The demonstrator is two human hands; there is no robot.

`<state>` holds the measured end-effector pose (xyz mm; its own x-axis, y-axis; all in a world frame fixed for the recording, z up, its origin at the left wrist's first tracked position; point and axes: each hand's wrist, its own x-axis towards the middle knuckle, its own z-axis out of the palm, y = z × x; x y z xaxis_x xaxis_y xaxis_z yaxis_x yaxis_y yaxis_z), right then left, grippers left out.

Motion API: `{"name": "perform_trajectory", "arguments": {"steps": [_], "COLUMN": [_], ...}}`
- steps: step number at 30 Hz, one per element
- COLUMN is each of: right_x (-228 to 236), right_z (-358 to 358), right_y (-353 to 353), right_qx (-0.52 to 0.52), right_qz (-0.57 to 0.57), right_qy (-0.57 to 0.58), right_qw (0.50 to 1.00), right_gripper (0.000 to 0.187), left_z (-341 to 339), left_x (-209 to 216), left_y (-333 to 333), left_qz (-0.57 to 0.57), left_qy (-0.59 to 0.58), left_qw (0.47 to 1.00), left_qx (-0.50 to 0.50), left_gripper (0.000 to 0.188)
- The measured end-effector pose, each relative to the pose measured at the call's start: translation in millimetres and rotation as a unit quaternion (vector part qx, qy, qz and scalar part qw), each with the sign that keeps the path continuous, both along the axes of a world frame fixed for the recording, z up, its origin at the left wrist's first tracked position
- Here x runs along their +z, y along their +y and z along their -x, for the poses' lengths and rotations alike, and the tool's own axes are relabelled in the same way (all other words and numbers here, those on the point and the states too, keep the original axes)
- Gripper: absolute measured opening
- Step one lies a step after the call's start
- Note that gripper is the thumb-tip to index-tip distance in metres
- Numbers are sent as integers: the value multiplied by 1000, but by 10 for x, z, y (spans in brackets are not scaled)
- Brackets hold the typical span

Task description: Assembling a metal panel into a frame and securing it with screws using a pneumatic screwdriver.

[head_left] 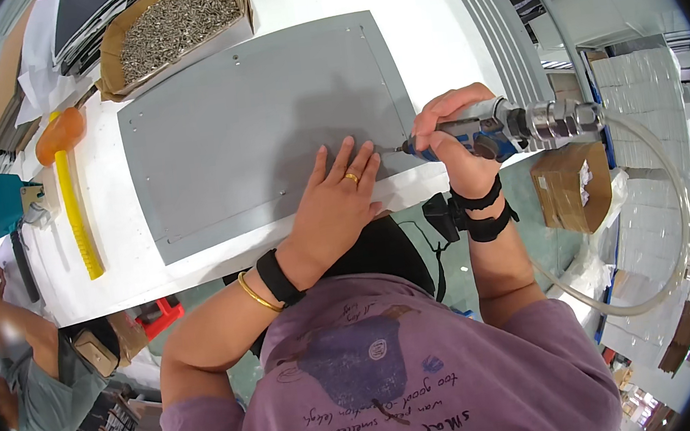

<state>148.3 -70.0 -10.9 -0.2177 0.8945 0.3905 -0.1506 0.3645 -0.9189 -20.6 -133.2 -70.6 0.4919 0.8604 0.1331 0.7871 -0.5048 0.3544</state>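
Observation:
A flat grey panel point(217, 136) with small screws or holes along its margins lies on the white table. My left hand point(331, 204), a ring on one finger, rests on its near right part with the fingers stretched out and slightly spread. Wrapped around a blue and silver air screwdriver point(485, 133) is my right hand point(468, 163). The tool lies nearly sideways, its thin bit pointing left over the panel's near right corner, close to my left fingertips. Whether the bit touches a screw is too small to tell. A clear hose point(680, 254) loops from the tool's rear end.
An open cardboard box point(211, 48) full of small screws stands behind the panel. On the left lie a mallet point(66, 196) with orange head and yellow handle, and a teal tool point(8, 207). Another person point(48, 377) works at far left. A carton point(568, 190) stands at right.

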Motion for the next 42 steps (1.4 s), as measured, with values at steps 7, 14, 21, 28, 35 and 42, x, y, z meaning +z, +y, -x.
{"name": "perform_trajectory", "arguments": {"steps": [7, 14, 21, 28, 35, 42], "right_x": [15, 86, 333, 251, 228, 181], "right_z": [-92, -170, -264, -493, -490, -447], "right_y": [2, 57, -87, -143, -81, -49], "right_qx": [-4, 142, 108, 59, 59, 59], "right_qz": [27, 40, -11, -4, -6, -3], "right_qy": [19, 71, 15, 51, 87, 70], "right_qw": [999, 987, 994, 997, 994, 996], "right_gripper": [24, 28, 25, 24, 27, 27], "left_z": [589, 1782, 2029, 1924, 2067, 1958], "left_x": [251, 525, 221, 256, 214, 230], "left_y": [431, 1442, 1971, 2024, 2000, 1973], "left_qz": [56, -99, 14, 108, 12, 74], "left_qy": [-129, -101, -56, -49, -74, -60], "left_qw": [989, 958, 973, 960, 944, 965], "left_qx": [48, 249, 222, 255, 321, 242], "left_gripper": [41, 23, 29, 21, 23, 24]}}
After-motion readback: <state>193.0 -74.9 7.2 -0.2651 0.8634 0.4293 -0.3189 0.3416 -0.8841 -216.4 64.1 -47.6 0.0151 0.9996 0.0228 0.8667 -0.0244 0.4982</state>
